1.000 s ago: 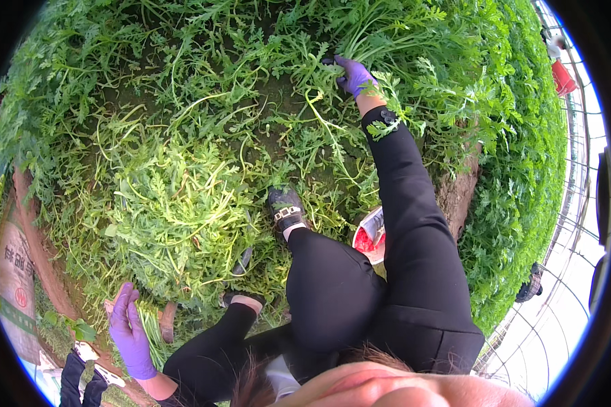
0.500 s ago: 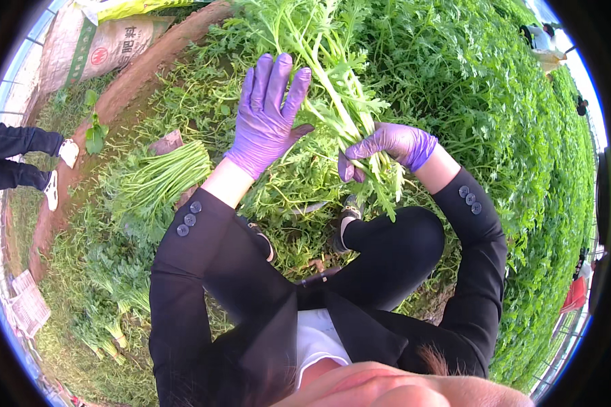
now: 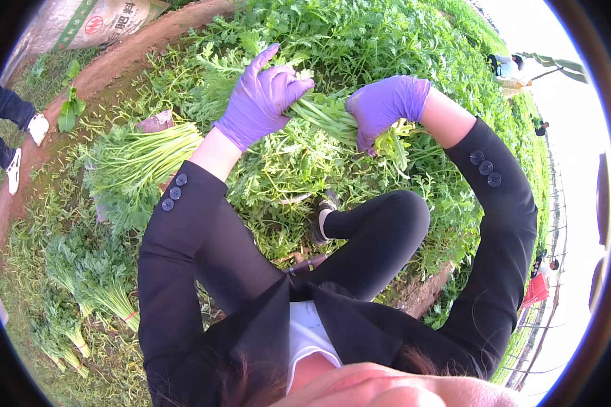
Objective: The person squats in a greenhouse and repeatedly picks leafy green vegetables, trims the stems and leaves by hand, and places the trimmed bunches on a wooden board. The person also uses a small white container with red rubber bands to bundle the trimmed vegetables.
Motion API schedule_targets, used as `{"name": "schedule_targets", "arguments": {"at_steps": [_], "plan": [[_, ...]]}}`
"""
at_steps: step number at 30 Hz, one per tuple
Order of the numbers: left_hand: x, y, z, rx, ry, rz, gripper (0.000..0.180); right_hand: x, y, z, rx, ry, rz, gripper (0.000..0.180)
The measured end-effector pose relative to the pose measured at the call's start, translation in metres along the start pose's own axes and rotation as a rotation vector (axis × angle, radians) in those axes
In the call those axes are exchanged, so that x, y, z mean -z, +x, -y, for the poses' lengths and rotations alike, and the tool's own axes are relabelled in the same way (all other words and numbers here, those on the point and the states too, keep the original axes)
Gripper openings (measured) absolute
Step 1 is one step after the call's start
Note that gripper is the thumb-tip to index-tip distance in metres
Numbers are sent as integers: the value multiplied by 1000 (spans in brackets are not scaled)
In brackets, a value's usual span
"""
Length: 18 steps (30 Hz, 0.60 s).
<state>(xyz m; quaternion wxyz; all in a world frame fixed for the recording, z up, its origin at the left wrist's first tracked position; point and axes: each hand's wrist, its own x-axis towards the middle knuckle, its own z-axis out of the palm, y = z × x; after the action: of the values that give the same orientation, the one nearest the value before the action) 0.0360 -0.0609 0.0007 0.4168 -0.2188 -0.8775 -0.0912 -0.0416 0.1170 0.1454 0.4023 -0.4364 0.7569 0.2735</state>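
Note:
A loose bunch of garland chrysanthemum greens (image 3: 322, 117) lies nearly level between my two purple-gloved hands. My right hand (image 3: 390, 110) is closed around it near the stem ends, and pale leaf tips poke out below that palm. My left hand (image 3: 259, 103) grips it further toward the leaves, thumb and lower fingers wrapped on, the index finger sticking up. Behind the left hand, the leafy tops are partly hidden. To the left of my left wrist, a heap of cut greens (image 3: 153, 152) rests on the ground, stems facing me.
Several tied bunches (image 3: 115, 295) lie at the lower left. A brown earth ridge (image 3: 132, 51) runs along the left, beside a printed sack (image 3: 105, 26). Another person's dark trouser legs (image 3: 8, 112) stand there. Dense growing greens (image 3: 400, 41) fill the far and right side.
My left hand has gone from spread fingers to a grip on the bunch. The bunch has swung from upright to nearly level, and my right hand has risen. The view has shifted.

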Motion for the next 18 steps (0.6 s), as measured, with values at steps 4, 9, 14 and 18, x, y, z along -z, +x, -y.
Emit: {"name": "schedule_targets", "arguments": {"at_steps": [4, 9, 14, 18], "plan": [[-2, -14, 13, 116, -40, 86, 54, 5, -9, -25, -84, 377, -139, 58], [0, -37, 27, 216, -67, 216, 54, -31, -15, -67, 61, 672, -607, 54], [-2, -41, 24, 261, -43, 245, 63, -74, 16, -73, 524, 1474, -825, 43], [-3, -38, 14, 217, 41, 253, 60, -81, 54, -69, 450, 1885, -986, 32]]}}
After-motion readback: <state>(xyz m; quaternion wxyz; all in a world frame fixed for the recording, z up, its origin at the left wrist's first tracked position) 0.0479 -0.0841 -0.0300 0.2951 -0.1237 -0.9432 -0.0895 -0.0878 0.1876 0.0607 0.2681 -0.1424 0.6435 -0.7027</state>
